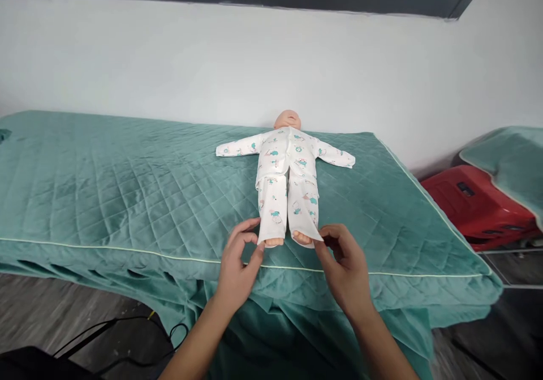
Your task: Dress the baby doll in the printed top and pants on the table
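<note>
A baby doll lies on its back on a green quilted bed, arms spread, feet toward me. It wears white printed pyjamas. My left hand pinches the hem of the trouser leg on the left, by the doll's foot. My right hand pinches the hem of the other trouser leg beside the other foot. Both hands rest near the bed's front edge.
A white wall rises behind the bed. A red plastic object stands on the floor at the right, partly under a second green cover. Black cables lie on the dark floor at the lower left.
</note>
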Motion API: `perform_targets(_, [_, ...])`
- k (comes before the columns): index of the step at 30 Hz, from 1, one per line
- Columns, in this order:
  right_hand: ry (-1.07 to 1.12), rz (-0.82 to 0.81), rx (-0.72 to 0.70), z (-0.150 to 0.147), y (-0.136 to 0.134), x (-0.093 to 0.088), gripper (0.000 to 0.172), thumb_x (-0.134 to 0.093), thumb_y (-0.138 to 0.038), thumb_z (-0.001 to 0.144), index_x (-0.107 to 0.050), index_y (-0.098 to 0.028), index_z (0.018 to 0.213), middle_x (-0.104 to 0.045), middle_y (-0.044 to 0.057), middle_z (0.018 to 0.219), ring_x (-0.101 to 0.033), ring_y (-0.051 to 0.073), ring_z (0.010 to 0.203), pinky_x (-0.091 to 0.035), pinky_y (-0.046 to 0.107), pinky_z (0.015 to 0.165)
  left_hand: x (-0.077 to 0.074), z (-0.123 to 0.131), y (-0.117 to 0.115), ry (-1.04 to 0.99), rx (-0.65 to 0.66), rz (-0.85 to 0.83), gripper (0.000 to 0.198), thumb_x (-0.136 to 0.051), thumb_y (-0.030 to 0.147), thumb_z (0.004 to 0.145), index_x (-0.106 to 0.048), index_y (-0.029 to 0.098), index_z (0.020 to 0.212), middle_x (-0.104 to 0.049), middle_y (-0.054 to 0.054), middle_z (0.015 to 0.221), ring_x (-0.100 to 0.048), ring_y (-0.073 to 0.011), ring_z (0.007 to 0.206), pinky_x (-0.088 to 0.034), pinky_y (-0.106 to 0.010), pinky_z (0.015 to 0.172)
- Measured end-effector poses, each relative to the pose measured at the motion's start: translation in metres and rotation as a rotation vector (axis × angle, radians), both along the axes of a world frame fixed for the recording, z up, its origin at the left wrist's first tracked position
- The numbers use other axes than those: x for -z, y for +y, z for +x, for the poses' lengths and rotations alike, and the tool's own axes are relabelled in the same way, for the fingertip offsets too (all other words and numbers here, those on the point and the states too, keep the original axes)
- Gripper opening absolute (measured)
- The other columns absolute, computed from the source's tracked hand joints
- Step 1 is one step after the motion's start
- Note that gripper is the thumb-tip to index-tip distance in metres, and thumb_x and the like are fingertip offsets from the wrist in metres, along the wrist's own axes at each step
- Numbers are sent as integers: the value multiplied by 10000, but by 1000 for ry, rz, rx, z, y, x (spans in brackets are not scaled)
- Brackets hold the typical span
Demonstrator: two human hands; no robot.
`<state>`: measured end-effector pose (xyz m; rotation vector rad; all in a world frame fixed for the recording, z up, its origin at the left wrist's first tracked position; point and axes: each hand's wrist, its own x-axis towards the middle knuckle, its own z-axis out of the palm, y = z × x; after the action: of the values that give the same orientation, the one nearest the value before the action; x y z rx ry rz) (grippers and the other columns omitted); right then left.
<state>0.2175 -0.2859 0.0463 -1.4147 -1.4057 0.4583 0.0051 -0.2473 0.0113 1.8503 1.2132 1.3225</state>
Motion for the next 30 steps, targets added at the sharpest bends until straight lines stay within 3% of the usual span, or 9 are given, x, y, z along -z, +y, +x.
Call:
perform_targets(3, [23, -12, 24, 3, -1, -1, 35, -610, -254, 966, -627, -235, 942, -601, 11, 922, -594, 152, 815, -492, 293, 708, -1, 3, -2, 14, -66, 38, 48, -568, 190, 953, -544, 229, 940, -583, -100, 1394, -574, -240, 1316, -487, -469, 1081])
perform_targets(5, [20, -26, 23, 4, -1, 4, 45, -617, -264, 962, -636, -232, 936, -603, 16, 934, -597, 154, 822, -495, 294, 712, -2, 10, -2, 69, -85, 108, 135, -587, 176, 936, -554, 231, 1055, -527, -123, 1453, -528, -258, 1367, -475, -495, 1104])
perform_targets(10, [23, -108, -26, 1, -3, 9, 117, -609, -321, 978, -635, -224, 919, -628, 9, 864, -611, 161, 810, -493, 297, 730, -11, 30, 3, 375, 104, 237, 329, -560, 112, 898, -600, 243, 1197, -520, -105, 1498, -360, -320, 1504, -413, -569, 1173])
perform_targets(14, [6, -96, -72, -3, -1, 0, 174, -608, -349, 979, -641, -221, 866, -633, 8, 838, -604, 159, 784, -488, 296, 726, -15, 42, 12, 481, 118, 210, 311, -547, 110, 892, -641, 225, 1165, -514, -111, 1517, -300, -360, 1540, -409, -612, 1169])
perform_targets(18, [9, -106, -85, -2, 3, -4, 190, -626, -360, 969, -638, -220, 841, -637, 11, 833, -596, 160, 775, -484, 295, 723, -13, 48, 19, 470, 99, 208, 190, -552, 124, 908, -661, 218, 1031, -542, -108, 1489, -310, -355, 1532, -415, -609, 1165])
perform_targets(22, [8, -135, -77, 2, 2, 4, 181, -626, -362, 966, -633, -218, 856, -624, 6, 830, -594, 158, 772, -478, 289, 717, -9, 47, 20, 389, 81, 201, 137, -567, 137, 902, -647, 226, 968, -563, -82, 1468, -340, -332, 1515, -432, -573, 1164])
perform_targets(30, [-35, -160, -54, 9, -10, 18, 87, -612, -293, 964, -633, -223, 916, -641, 13, 880, -612, 164, 789, -487, 304, 735, -9, 39, 4, 272, 18, 256, 102, -563, 129, 925, -589, 228, 926, -557, -89, 1454, -379, -293, 1487, -453, -539, 1150])
